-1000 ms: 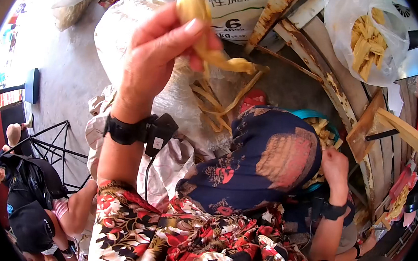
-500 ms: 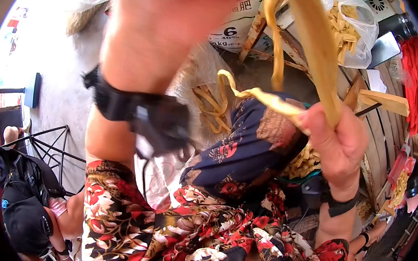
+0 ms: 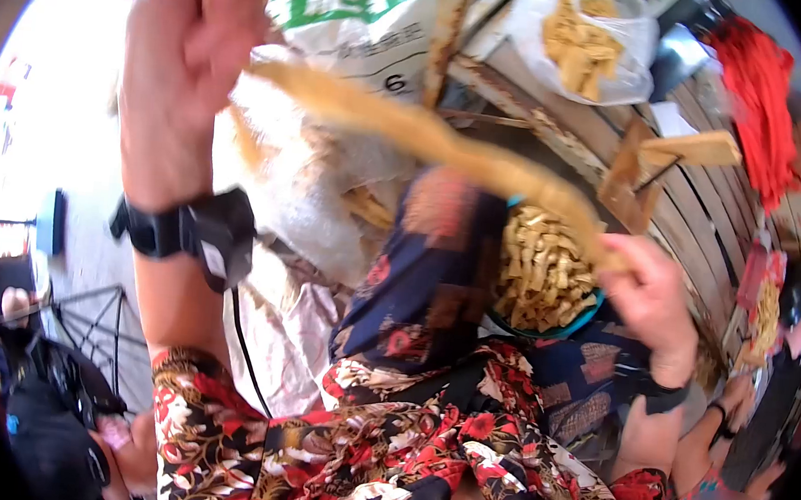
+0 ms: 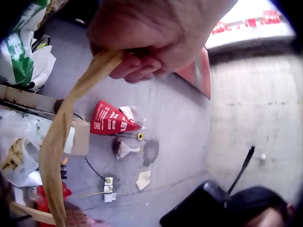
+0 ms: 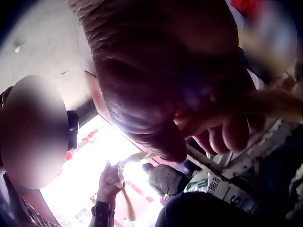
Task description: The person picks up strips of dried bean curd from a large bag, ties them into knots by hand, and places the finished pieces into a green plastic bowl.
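A long yellowish strip (image 3: 429, 138) is stretched between the two hands, blurred in the head view. My left hand (image 3: 183, 69), raised at the upper left, grips one end in curled fingers; the left wrist view shows the strip (image 4: 59, 137) hanging from that hand (image 4: 147, 38). My right hand (image 3: 649, 296) pinches the other end, beside a teal basin (image 3: 585, 321) full of short knotted pieces (image 3: 547, 268). In the right wrist view the strip (image 5: 270, 104) runs through the fingers of the right hand (image 5: 175, 80). A short tail hangs below the left hand.
A plastic bag of yellow pieces (image 3: 584, 52) lies on a slatted wooden surface (image 3: 680, 217), near a wooden block stand (image 3: 631, 175). White sacks (image 3: 367, 28) stand ahead. Another person (image 3: 53, 410) sits at the lower left; red cloth (image 3: 757, 100) is at the upper right.
My left hand has swung across to the upper left, drawing the strip out. My right hand left the basin, took hold of the strip and now sits slightly lower. The basin is more exposed.
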`<action>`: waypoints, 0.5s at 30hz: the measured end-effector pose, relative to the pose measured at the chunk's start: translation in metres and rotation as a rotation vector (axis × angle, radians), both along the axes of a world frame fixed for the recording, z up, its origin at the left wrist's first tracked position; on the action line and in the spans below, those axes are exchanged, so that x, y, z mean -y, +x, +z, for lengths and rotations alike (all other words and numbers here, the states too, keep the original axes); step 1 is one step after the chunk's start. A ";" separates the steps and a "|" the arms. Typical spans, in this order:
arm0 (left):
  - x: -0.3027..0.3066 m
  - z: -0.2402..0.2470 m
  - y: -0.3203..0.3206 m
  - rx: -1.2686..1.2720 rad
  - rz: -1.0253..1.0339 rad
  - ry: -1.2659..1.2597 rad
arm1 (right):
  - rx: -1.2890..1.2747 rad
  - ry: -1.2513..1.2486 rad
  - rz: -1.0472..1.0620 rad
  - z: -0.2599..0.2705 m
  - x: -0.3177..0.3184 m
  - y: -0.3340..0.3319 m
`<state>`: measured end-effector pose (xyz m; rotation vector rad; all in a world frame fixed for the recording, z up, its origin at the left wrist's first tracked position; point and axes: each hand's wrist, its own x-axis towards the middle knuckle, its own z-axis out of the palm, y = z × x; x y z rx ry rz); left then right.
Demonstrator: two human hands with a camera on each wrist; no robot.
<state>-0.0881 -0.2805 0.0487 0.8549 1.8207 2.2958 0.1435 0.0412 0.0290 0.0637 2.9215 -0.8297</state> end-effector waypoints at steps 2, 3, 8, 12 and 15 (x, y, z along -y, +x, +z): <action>-0.045 0.004 0.037 -0.061 -0.040 -0.358 | 0.023 -0.162 0.015 -0.020 0.007 0.009; -0.067 0.016 0.060 0.074 -0.221 -0.472 | -0.001 -0.303 0.044 -0.021 0.011 0.011; -0.116 -0.024 0.123 0.004 -1.026 -0.465 | -0.025 -1.546 -0.205 -0.021 0.034 0.033; -0.122 -0.032 0.130 -0.051 -1.162 -0.754 | -0.198 -1.599 -0.302 -0.023 0.031 0.052; -0.122 -0.026 0.137 0.076 -1.051 -0.809 | -0.273 -1.634 -0.374 -0.023 0.022 0.075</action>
